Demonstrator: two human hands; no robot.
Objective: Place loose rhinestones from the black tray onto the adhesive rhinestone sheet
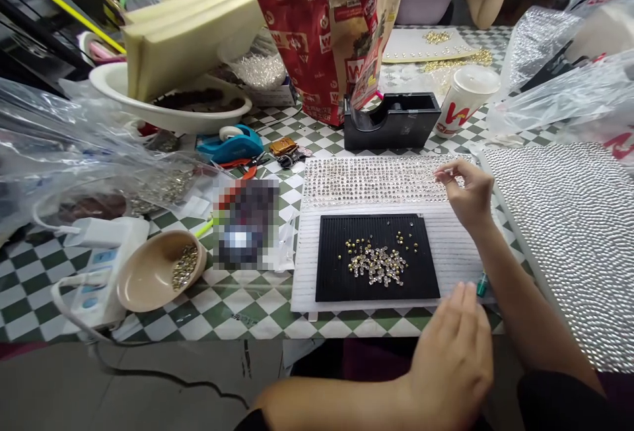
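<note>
My right hand (468, 190) is over the right end of a sheet set with rows of small rhinestones (366, 177). Its thumb and forefinger are pinched together; what is between them is too small to make out. Lower down, my left hand (456, 352) is in front of the table edge with its fingers stretched out side by side and its back towards me. A small green-tipped object (482, 284) lies just beyond those fingers. Loose gold and clear rhinestones (379, 265) are heaped on a ribbed black tray (337, 286), which rests on a white foam board (304, 272).
A large studded sheet (564, 220) lies at right. Behind are a black tape dispenser (391, 121), a paper cup (465, 101) and a red paper bag (307, 41). At left are a beige bowl (143, 272), a power strip (106, 299) and a blue tape cutter (232, 144). Another person sits opposite.
</note>
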